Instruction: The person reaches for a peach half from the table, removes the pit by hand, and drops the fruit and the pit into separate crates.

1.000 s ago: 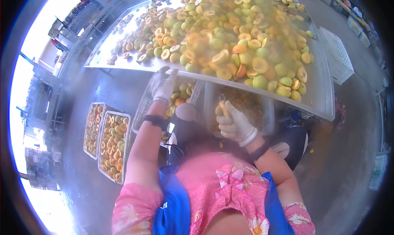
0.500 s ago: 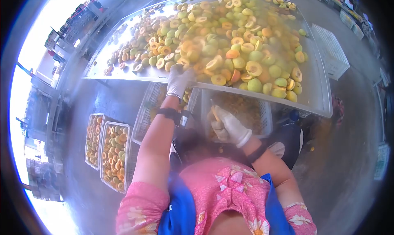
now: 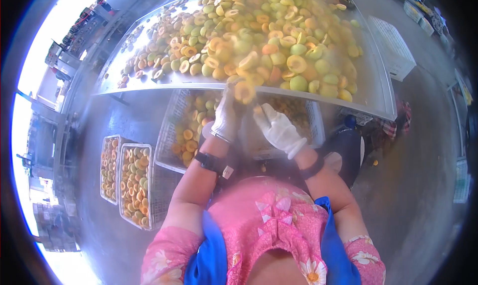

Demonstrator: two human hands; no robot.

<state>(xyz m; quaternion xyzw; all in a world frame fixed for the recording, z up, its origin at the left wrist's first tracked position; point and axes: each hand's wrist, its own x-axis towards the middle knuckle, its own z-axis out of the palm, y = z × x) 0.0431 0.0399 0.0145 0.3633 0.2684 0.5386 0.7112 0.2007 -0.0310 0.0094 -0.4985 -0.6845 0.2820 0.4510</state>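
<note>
My left hand (image 3: pixel 226 116), in a white glove, is closed around a halved apricot (image 3: pixel 245 92) just off the tray's near edge, its cut face showing. My gloved right hand (image 3: pixel 283 130) is close by on the right, fingers pinched on a small tan-handled tool (image 3: pixel 258 111) whose tip I cannot make out. A wide metal tray (image 3: pixel 174 91) lies ahead, heaped with green-yellow and orange apricot halves (image 3: pixel 297 64). Beneath its near edge stand a crate (image 3: pixel 164 145) of apricot halves and, to its right, another crate (image 3: pixel 318 125) with brownish bits in it.
Two filled crates of apricot halves (image 3: pixel 134 185) stand on the floor at left. A white crate (image 3: pixel 393 48) sits beyond the tray's right side. A checked cloth or sleeve (image 3: pixel 401 120) shows under the tray's right corner.
My left hand has drawn back from the tray's edge with an apricot half in it. My right hand has risen, bringing both hands close together. The view has shifted slightly.
</note>
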